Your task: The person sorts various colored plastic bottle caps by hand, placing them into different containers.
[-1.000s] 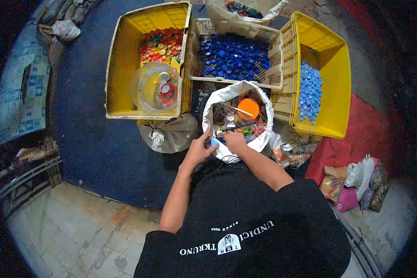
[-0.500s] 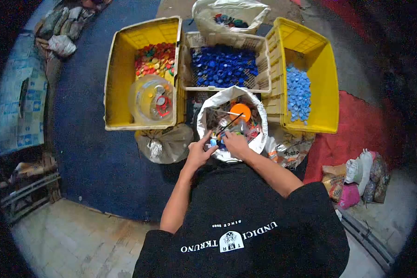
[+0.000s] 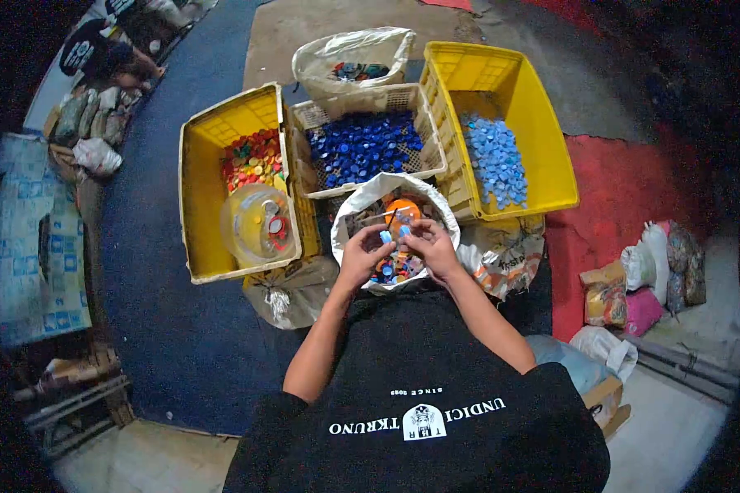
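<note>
My left hand (image 3: 359, 253) is closed on a light blue cap (image 3: 386, 237) above the open white sack (image 3: 445, 212). Just to its right, my right hand (image 3: 436, 247) pinches another light blue cap (image 3: 404, 231). Mixed small caps (image 3: 399, 267) and an orange lid (image 3: 403, 210) lie in the sack below and behind my hands. Beyond the sack, a white crate (image 3: 437, 154) holds dark blue caps (image 3: 362, 148). Light blue caps (image 3: 495, 162) lie in the right yellow crate (image 3: 546, 168).
The left yellow crate (image 3: 201, 177) holds red and yellow caps (image 3: 255, 158) and a clear round container (image 3: 257, 226). Another white sack (image 3: 312, 62) stands at the back. Filled bags (image 3: 643, 308) lie at the right. A person (image 3: 99, 51) is at the upper left.
My hands have lifted from the sack's contents, each with a light blue cap now plainly visible. The camera view has shifted and turned, so the crates sit further left and tilted.
</note>
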Motion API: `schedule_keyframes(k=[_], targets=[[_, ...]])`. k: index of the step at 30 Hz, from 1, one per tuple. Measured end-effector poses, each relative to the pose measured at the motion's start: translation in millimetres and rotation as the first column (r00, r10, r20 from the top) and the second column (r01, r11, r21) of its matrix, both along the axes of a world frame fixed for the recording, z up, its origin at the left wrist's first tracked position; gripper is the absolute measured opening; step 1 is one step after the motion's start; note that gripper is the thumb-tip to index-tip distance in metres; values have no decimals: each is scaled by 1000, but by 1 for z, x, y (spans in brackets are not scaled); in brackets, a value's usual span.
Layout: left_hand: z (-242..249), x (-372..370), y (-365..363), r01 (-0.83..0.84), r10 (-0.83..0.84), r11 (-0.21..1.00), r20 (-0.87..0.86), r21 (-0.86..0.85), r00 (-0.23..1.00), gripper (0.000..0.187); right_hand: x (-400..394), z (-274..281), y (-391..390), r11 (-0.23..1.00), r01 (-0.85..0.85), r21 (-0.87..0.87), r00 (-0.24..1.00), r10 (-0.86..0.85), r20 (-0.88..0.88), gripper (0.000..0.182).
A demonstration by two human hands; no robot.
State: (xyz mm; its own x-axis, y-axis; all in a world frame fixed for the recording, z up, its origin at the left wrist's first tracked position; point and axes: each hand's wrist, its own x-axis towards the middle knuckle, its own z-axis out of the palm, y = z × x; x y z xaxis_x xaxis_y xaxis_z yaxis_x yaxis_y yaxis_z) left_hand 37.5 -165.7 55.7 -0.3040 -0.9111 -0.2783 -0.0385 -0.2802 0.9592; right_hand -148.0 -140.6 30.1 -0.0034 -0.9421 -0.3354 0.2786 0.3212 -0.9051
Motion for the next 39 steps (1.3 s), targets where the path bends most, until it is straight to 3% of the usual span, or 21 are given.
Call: schedule_keyframes(k=[2, 7, 9, 13, 15, 16, 17, 18, 19, 20, 21, 23, 25, 28, 30, 31, 33, 34, 36, 38, 39], targets=[[6, -13, -2, 11, -13, 990, -11, -142, 1000, 40, 5, 27, 3, 986, 134, 103, 938, -159, 308, 23], [9, -29, -5, 58, -63, 991, -40, -121, 997, 42, -3, 20, 14, 989, 113, 92, 943, -136, 304, 23], [2, -32, -8, 198, -180, 975, 165, -100, 970, 40, -8, 16, 24, 965, 125, 232, 925, -198, 324, 22], [5, -66, -23, 375, -345, 925, 282, -60, 895, 37, -28, -18, 31, 924, 194, 329, 855, -324, 406, 21], [9, -106, -56, 472, -423, 859, 244, -201, 873, 39, -57, -19, 7, 897, 385, 219, 804, -442, 397, 21], [8, -129, -77, 559, -508, 822, 307, -106, 805, 53, -73, 5, -7, 862, 491, 124, 766, -495, 410, 22], [5, -157, -87, 395, -413, 830, 41, -394, 910, 77, -95, 21, -15, 872, 483, 72, 728, -446, 521, 27], [24, -175, -102, 401, -448, 862, -94, -310, 889, 93, -118, 36, -22, 879, 477, 14, 683, -381, 623, 34], [29, -187, -116, 289, -286, 882, 65, -371, 956, 92, -131, 52, -27, 839, 516, 171, 614, -502, 609, 42], [55, -188, -123, 227, -200, 917, 114, -327, 973, 87, -137, 67, -27, 776, 539, 327, 542, -617, 571, 51], [60, -184, -130, 175, -164, 928, 60, -329, 985, 82, -132, 88, -19, 805, 567, 175, 678, -576, 457, 59], [56, -166, -141, 111, -117, 937, 3, -332, 993, 77, -136, 65, -8, 829, 534, 165, 721, -549, 422, 59], [30, -127, -127, 166, -167, 942, 21, -293, 986, 67, -129, 42, 5, 861, 470, 192, 775, -507, 377, 57], [-24, -60, -88, 377, -279, 919, 481, -119, 831, 45, -99, 16, 13, 886, 360, 292, 837, -445, 319, 52], [-65, -24, -49, 445, -348, 878, 402, -176, 847, 43, -78, 10, 10, 922, 268, 281, 923, -329, 198, 44], [-67, -9, -32, 486, -472, 870, 422, 83, 774, 45, -66, 8, 6, 938, 233, 255, 944, -281, 171, 41], [-81, 10, -6, 574, -607, 783, 500, 240, 618, 52, -47, 4, -5, 954, 185, 237, 965, -222, 142, 39], [-76, 15, 9, 584, -585, 792, 492, 177, 645, 54, -40, 3, -15, 969, 37, 245, 999, -38, -1, 41], [-66, 16, 24, 585, -607, 771, 570, 254, 553, 51, -31, -22, -30, 952, -124, 279, 975, 169, -143, 44], [-42, 11, 30, 586, -558, 788, 619, 187, 553, 48, -20, -86, -47, 911, -405, 72, 746, 375, -551, 53], [-33, 9, 32, 598, -511, 792, 668, 121, 542, 44, -13, -61, -52, 947, -291, 135, 583, 287, -760, 50]])
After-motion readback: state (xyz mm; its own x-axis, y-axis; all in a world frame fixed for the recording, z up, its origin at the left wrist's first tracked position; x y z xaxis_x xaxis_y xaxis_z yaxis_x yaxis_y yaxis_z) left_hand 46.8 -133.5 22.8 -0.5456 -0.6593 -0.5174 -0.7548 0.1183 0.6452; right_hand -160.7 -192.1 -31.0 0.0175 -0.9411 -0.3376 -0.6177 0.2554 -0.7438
